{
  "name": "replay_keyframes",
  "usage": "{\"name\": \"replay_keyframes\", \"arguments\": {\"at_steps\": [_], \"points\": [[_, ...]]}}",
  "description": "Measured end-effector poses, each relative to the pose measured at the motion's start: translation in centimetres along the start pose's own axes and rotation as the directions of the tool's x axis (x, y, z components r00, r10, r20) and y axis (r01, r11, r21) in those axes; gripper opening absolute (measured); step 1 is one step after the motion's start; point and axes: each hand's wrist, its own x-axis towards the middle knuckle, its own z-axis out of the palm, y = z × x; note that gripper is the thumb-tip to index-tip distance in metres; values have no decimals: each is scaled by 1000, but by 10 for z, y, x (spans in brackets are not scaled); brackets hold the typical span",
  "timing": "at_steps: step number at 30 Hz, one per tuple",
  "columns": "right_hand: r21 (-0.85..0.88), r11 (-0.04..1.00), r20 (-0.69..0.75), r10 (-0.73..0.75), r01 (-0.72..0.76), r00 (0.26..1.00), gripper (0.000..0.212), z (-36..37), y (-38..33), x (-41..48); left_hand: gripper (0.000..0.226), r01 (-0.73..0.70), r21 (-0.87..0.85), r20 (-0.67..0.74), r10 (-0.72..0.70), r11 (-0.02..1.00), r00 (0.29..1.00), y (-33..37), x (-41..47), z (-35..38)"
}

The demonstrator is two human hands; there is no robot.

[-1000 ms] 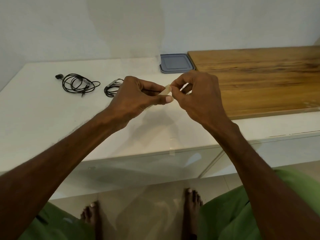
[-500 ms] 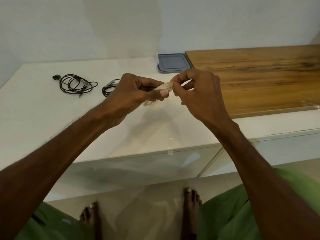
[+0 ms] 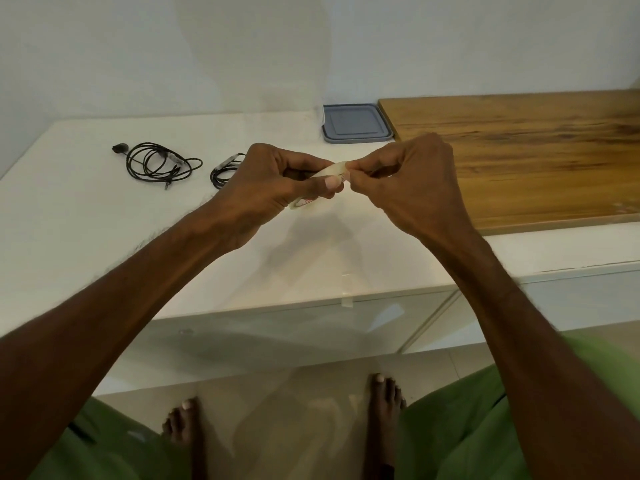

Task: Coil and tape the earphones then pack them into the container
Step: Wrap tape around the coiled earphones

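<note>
White counter [image 3: 86,209] runs across in front of you, backed by a pale wall [image 3: 207,46]. A wooden board [image 3: 519,150] lies on the right part of the counter. The grey container [image 3: 356,123] sits just beside the board's far left corner. You see only its flat lid, and you cannot tell whether a box is under it.

Your left hand [image 3: 266,188] grips the tape roll [image 3: 329,171] above the counter, with the thumb laid along the near side and the fingers curled round the far side. Most of the roll is hidden in the hand. A pale rim shows past the thumb, and another bit shows below the palm.

Your right hand [image 3: 412,181] meets the left hand at the roll's upper rim. Thumb and forefinger pinch there, and the other fingers are curled in. You cannot make out the tape's end itself.

One black pair of earphones [image 3: 156,164] lies in a loose coil far to the left on the counter, with an earbud sticking out at the coil's left. A second set [image 3: 225,169], bundled tighter, lies just left of your left hand and is partly hidden behind it. Neither is in a hand, and both are well apart from the container.

A clear strip [image 3: 346,289] sits on the counter's near edge, below your hands. Your bare feet [image 3: 384,410] stand on a pale floor, with green cloth [image 3: 467,427] at both lower corners.
</note>
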Motion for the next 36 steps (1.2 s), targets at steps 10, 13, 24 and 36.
{"name": "replay_keyframes", "arguments": {"at_steps": [10, 13, 24, 36], "points": [[9, 999, 47, 39, -40, 998, 23, -4, 3, 2, 30, 3, 58, 3, -3, 998, 1000, 1, -1, 1], [-26, 999, 20, 25, -25, 999, 21, -3, 2, 1, 31, -4, 63, 13, 3, 998, 1000, 1, -1, 1], [-236, 969, -59, -88, 72, 994, 16, 8, -1, -5, 31, -40, 97, 14, 39, 994, 999, -1, 0, 3], [297, 932, 71, 193, -205, 979, 50, -1, 1, 1, 31, -36, -9, 68, 36, 999, 997, 2, 1, -6]]}}
